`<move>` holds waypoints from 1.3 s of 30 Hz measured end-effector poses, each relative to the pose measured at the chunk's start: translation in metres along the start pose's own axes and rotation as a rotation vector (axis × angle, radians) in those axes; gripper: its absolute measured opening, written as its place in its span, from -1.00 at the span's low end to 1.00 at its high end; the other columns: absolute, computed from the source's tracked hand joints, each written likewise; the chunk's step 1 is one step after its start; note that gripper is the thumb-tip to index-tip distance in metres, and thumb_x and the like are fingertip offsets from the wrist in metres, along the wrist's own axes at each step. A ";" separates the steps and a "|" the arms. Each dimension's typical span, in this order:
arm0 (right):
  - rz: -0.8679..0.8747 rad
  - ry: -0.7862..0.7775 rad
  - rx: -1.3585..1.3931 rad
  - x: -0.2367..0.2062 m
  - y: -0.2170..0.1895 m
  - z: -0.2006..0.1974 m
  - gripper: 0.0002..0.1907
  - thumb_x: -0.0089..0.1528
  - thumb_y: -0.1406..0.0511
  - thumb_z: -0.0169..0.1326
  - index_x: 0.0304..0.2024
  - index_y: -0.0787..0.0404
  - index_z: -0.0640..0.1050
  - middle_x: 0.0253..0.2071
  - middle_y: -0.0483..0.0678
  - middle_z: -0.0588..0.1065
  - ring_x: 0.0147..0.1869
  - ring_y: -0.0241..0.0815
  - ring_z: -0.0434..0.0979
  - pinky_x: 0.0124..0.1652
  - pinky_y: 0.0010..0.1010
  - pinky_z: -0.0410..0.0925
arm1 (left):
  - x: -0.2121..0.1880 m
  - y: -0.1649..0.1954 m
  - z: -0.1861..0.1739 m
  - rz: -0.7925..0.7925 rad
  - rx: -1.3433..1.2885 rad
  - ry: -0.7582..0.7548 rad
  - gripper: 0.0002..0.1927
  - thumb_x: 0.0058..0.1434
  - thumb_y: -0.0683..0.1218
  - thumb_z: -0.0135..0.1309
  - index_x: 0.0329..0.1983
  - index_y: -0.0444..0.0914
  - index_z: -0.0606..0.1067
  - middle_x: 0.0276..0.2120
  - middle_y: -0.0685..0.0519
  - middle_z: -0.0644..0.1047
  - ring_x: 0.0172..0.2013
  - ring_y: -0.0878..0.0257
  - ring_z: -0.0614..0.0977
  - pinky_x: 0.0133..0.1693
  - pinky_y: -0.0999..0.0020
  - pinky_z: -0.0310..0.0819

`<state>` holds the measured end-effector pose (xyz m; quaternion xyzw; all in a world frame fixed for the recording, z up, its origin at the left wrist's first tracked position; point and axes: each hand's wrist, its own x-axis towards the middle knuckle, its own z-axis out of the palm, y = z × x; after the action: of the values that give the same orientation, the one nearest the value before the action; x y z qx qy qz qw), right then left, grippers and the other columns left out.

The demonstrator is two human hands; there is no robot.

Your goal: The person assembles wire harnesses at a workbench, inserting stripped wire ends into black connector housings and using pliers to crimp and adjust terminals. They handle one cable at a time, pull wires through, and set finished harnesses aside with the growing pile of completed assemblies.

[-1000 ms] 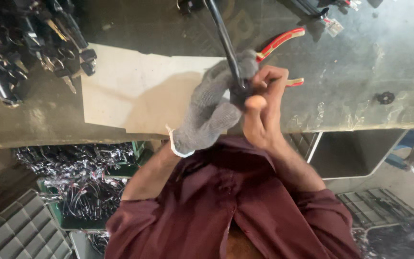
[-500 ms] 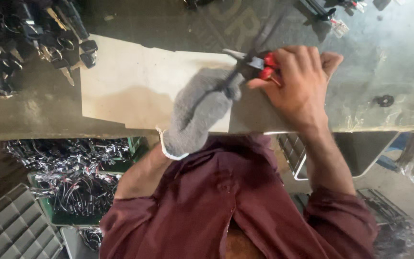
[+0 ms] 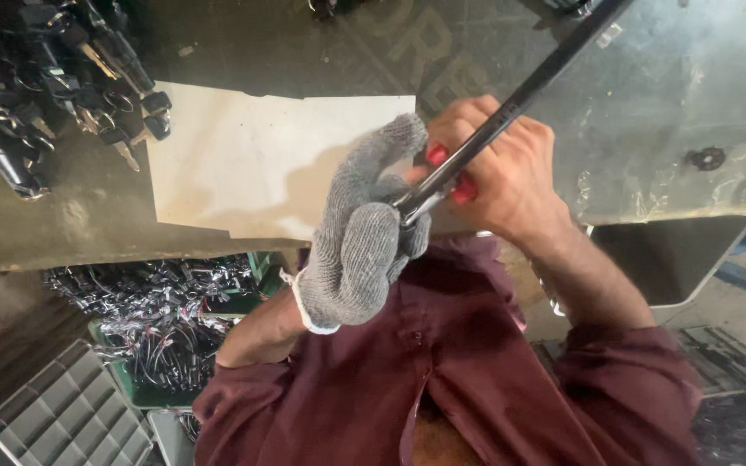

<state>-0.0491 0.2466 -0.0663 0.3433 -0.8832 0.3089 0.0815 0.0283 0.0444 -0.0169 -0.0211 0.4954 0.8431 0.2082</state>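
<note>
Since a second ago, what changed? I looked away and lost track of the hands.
The bare right hand left the glove, took up the red-handled pliers and now grips them against the black cable, which slants up to the right. The gloved left hand kept hold of the cable's end. The paper sheet stayed put.

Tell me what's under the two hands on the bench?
A pale sheet lies on the bench beneath the gloved left hand and bare right hand, which grip a black cable and red-handled pliers. The hands cover the sheet's right edge.

No packages, labels, signs or screens visible.
</note>
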 end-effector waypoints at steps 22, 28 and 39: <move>0.182 -0.049 -0.018 -0.010 -0.007 0.002 -0.67 0.26 0.20 0.33 -0.35 0.17 0.42 -0.40 -0.10 0.44 -0.32 -0.10 0.51 -0.35 -0.24 0.34 | 0.004 -0.030 -0.008 0.578 1.278 0.249 -0.18 0.45 -0.10 0.27 0.56 -0.27 0.01 0.07 0.02 0.55 -0.12 0.07 0.58 -0.15 0.18 0.50; 0.264 -0.129 -0.125 -0.015 -0.023 -0.017 -0.63 0.19 0.17 0.40 -0.27 0.21 0.48 -0.35 -0.08 0.48 -0.24 -0.03 0.55 -0.35 -0.22 0.32 | 0.000 -0.034 -0.013 0.546 1.507 0.259 -0.25 0.37 -0.12 0.27 0.49 -0.33 0.16 0.02 -0.09 0.55 -0.19 -0.01 0.56 -0.25 0.06 0.42; 0.309 -0.048 -0.056 -0.013 -0.031 -0.001 -0.62 0.06 0.23 0.37 -0.25 0.25 0.47 -0.35 -0.02 0.47 -0.26 -0.01 0.54 -0.36 -0.22 0.34 | 0.005 -0.010 -0.009 0.366 1.418 0.157 -0.19 0.42 0.03 0.20 0.57 -0.27 0.07 0.01 -0.08 0.53 -0.13 -0.05 0.56 -0.16 0.06 0.45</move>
<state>-0.0190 0.2366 -0.0548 0.2084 -0.9355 0.2846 0.0214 0.0264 0.0429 -0.0306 0.1412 0.9306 0.3375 -0.0082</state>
